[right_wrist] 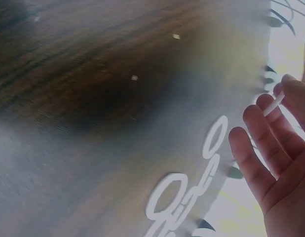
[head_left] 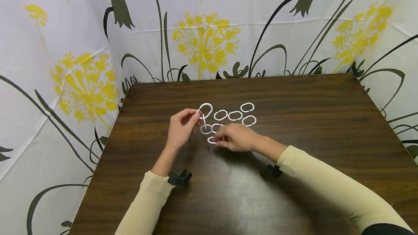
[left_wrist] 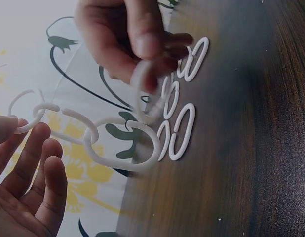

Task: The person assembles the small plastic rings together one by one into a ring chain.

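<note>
My left hand [head_left: 181, 128] pinches the top link of a short chain of white plastic links [head_left: 210, 109] between thumb and fingertips. In the left wrist view the chain's joined oval links [left_wrist: 120, 164] stretch away from the left fingers. To the right, my right hand [head_left: 238, 137] holds a single white link [head_left: 210, 142] by its edge, low over the table. That link [right_wrist: 274, 104] shows as a thin white strip between thumb and fingers in the right wrist view. It looks blurred in the left wrist view, close to the chain's far link but not clearly joined.
Several loose white links, among them one link [head_left: 235, 120] in the middle and another link [head_left: 247, 103] farther back, lie beyond my right hand on the dark wooden table [head_left: 294, 111]. A white curtain [head_left: 143, 42] with flower prints hangs behind the table's back edge.
</note>
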`<state>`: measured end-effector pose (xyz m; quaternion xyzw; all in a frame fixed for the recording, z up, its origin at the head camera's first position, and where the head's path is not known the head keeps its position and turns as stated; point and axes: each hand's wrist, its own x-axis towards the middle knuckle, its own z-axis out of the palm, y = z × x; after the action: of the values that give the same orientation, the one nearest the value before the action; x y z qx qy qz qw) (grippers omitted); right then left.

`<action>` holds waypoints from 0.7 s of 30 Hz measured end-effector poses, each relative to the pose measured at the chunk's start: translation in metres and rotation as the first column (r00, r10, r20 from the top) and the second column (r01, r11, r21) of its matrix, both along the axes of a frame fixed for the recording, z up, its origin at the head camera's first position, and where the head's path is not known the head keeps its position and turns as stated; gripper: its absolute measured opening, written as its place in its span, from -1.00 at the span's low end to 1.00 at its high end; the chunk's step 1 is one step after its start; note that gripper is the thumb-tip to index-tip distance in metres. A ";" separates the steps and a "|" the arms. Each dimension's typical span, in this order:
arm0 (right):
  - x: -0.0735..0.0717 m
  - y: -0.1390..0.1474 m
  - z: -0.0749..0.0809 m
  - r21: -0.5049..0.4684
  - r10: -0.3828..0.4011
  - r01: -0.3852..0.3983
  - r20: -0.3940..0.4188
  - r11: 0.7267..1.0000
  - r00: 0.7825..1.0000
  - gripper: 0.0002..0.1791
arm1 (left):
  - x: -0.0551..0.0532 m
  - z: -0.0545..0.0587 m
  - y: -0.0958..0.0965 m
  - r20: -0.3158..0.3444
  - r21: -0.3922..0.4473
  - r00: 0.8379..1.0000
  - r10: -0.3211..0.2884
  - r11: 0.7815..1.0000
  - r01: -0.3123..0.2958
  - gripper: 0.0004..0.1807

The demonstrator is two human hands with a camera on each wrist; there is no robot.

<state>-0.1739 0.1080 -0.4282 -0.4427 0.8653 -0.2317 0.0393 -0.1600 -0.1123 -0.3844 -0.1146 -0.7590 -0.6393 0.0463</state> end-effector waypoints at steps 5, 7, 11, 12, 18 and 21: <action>-0.002 0.004 0.012 -0.058 0.017 -0.019 -0.024 0.998 1.000 -0.86 | 0.001 0.001 0.000 0.003 -0.011 1.000 0.000 1.000 0.000 -0.81; -0.002 0.005 0.018 -0.093 0.024 -0.026 -0.024 0.995 0.999 -0.86 | 0.001 0.001 0.000 0.000 -0.022 1.000 0.002 1.000 -0.002 -0.81; -0.004 0.008 0.031 -0.224 0.039 -0.032 0.028 0.974 0.999 -0.90 | 0.001 0.000 0.000 -0.006 -0.035 1.000 0.004 0.999 -0.004 -0.81; -0.005 0.008 0.034 -0.264 0.047 -0.031 0.054 0.964 0.997 -0.91 | 0.001 0.000 0.000 -0.008 -0.037 1.000 0.004 0.999 -0.004 -0.82; -0.008 0.009 0.053 -0.444 0.042 0.060 0.217 0.894 0.975 -0.91 | 0.001 -0.001 0.001 -0.016 -0.056 1.000 0.001 0.998 -0.002 -0.82; -0.010 0.009 0.059 -0.482 -0.001 0.153 0.301 0.863 0.954 -0.88 | 0.001 -0.001 0.001 -0.019 -0.058 1.000 -0.005 0.998 0.004 -0.82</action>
<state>-0.1838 0.1169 -0.3687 -0.3636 0.7777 -0.5113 0.0405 -0.1585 -0.1109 -0.3852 -0.1236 -0.7766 -0.6159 0.0489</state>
